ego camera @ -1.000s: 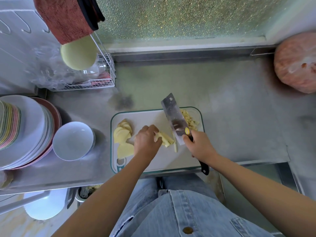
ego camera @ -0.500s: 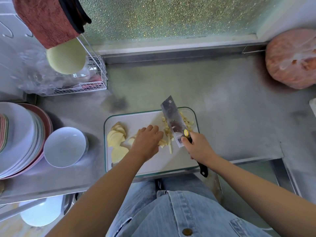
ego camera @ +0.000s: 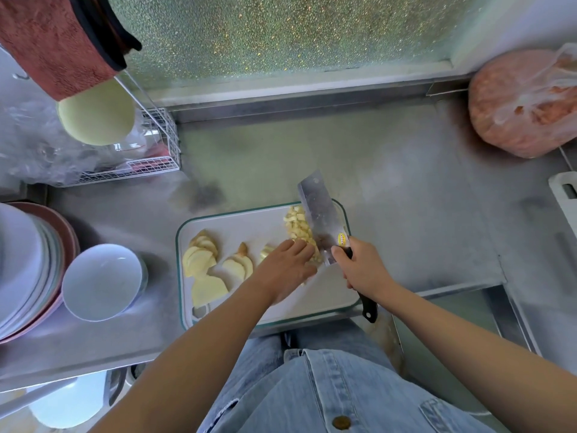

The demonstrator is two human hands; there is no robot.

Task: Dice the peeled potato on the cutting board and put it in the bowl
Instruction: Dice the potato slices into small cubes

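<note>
From the head camera: the right hand (ego camera: 363, 270) is wrapped tight round the black handle of the broad steel cleaver (ego camera: 318, 210), whose blade stands on the white, green-rimmed cutting board (ego camera: 249, 220). A heap of pale yellow diced potato (ego camera: 298, 226) sits pressed against the blade's left face. The left hand (ego camera: 287, 270) lies nearly flat, fingers loose, tips touching the near end of that heap and gripping nothing. Uncut potato slices (ego camera: 201, 254) are fanned across the board's left half. The round white bowl (ego camera: 103, 281) waits on the steel counter (ego camera: 406, 214) just left of the board, beside a stack of plates (ego camera: 18, 260).
</note>
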